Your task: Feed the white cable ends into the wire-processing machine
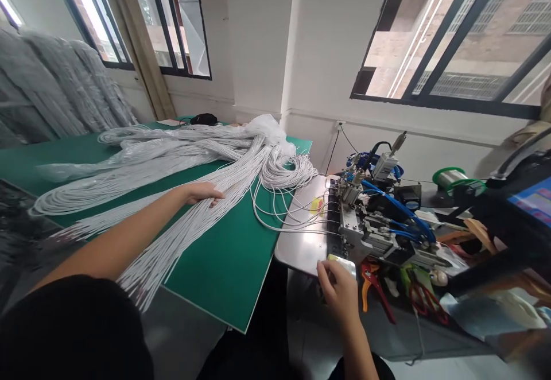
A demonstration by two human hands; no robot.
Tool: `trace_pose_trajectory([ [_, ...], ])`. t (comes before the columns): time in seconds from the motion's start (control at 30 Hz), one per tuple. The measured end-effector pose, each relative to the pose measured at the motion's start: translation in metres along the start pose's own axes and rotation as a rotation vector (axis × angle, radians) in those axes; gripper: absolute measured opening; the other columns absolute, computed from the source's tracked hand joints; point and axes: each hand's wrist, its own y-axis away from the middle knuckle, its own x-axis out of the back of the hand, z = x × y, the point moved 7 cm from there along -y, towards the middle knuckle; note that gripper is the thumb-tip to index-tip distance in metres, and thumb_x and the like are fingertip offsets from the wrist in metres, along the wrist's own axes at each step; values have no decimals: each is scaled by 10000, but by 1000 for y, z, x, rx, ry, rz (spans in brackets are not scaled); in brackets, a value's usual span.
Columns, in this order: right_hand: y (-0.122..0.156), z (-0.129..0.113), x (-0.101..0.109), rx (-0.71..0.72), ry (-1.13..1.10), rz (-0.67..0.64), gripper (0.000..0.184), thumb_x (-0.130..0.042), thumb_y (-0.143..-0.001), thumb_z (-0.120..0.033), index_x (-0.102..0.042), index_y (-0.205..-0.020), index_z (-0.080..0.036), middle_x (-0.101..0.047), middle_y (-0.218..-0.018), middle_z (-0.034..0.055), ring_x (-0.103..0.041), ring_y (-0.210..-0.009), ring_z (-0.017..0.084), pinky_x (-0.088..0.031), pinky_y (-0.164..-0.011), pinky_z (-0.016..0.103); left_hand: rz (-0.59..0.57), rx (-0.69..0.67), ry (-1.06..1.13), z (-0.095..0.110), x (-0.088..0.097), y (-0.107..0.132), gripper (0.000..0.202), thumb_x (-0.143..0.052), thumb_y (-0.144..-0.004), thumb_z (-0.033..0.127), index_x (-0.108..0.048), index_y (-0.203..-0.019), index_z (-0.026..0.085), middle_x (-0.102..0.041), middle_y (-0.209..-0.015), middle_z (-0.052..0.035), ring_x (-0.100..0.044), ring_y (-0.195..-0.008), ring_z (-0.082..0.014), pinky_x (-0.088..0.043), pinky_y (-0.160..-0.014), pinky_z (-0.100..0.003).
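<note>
Left hand [200,192], fingers apart, presses the cords [181,231]; right hand's [340,288] fingers, together beside the machine [370,225], could get pinched.

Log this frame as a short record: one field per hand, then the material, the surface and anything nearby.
left hand: flat, fingers out, resting on the cords
right hand: at the front edge of the plate; grip unclear
cords: long white bundles spread over the mat; a few loops run onto the plate
machine: on the plate's right, with blue tubes
pliers: just right of the right hand
</note>
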Motion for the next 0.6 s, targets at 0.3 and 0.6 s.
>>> trace_pose_trajectory([
  [0.3,-21,-45,-89,-375,-884,-546,351,-585,-826,-499,-640,-778,-155,-552,-574,-29,-442,-453,82,-326,-461,207,-483,21,488,-30,-50,123,525,-668,-622,615,-555,-901,185,-539,-564,28,-557,-548,-181,-466,-584,-303],
  [0.6,-39,-128,-207,-1081,-1579,-758,302,-636,-853,-410,-520,-915,-139,-658,-704,51,-656,-584,157,-538,-537,261,-382,-115,354,22,-89,167,521,-585,-702,592,-528,-1014,179,-623,-680,-6,-605,-595,-209,-472,-554,-293],
])
